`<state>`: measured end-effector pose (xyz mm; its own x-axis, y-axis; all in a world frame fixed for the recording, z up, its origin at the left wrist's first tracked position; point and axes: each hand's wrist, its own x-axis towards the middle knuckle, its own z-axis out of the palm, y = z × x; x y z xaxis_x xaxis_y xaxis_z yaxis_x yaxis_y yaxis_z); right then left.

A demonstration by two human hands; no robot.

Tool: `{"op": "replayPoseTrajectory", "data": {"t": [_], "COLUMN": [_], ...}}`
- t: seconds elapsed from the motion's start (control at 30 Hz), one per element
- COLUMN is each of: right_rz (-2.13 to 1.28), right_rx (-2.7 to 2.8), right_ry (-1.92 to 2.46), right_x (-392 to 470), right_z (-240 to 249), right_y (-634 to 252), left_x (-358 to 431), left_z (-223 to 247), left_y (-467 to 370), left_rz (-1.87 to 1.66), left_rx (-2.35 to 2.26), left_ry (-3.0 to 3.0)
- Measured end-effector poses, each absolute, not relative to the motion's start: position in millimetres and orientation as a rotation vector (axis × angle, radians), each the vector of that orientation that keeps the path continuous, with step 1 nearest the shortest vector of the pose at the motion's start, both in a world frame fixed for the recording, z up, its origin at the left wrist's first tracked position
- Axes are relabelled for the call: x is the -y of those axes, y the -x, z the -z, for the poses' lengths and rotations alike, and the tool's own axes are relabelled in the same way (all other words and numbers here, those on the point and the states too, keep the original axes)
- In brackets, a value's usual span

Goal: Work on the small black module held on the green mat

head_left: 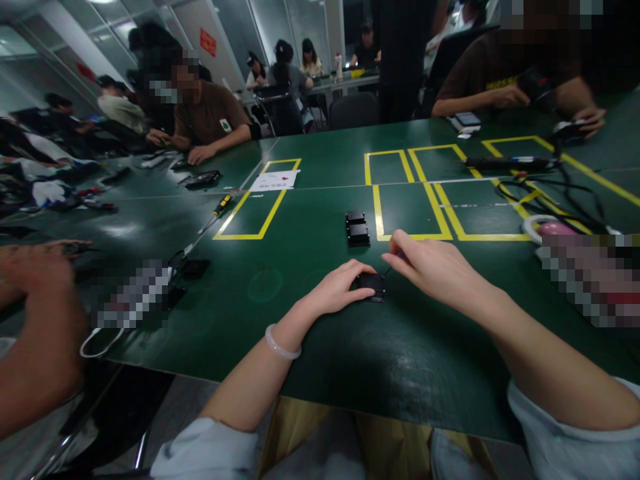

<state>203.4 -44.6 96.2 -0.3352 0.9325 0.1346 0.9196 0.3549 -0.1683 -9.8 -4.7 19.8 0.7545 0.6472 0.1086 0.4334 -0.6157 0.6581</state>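
My left hand [345, 288] grips the left side of a small flat black square piece [372, 285] that lies on the green table, thumb and fingers on its edges. Above its upper right corner, my right hand [425, 263] is closed in a pinch around a thin dark tool [387, 271], whose tip points down at that corner. The tool's handle is mostly hidden by my fingers, so its exact kind cannot be made out. Just beyond my hands stands a short black stack of similar square pieces [357, 228].
Yellow tape outlines [414, 236] mark the green table [320, 360]. At right lie a black pen-shaped tool [510, 163], tangled black cables [560, 200] and a blurred-out device [595, 280]. A yellow-black screwdriver [222, 205] and white card [275, 181] lie left. Co-workers sit around.
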Motion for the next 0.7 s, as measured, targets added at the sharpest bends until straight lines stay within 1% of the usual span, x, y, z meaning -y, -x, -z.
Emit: {"op": "replayPoseTrajectory", "data": {"t": [0.4,0.7], "right_rz": [-0.089,0.083], "right_rx": [2.373,2.424], "right_ry": [1.687,1.787], "right_x": [45.2,42.9], "right_z": [-96.7,-95.7], "right_y": [-201.8,-201.4], "left_x": [4.4,4.6], "left_z": [-18.3,-19.6], "left_y": [9.6,10.2], "left_rz": [-0.458,-0.441], "left_rx": [-0.81,-0.809], "left_ry": [-2.328,-2.338]}}
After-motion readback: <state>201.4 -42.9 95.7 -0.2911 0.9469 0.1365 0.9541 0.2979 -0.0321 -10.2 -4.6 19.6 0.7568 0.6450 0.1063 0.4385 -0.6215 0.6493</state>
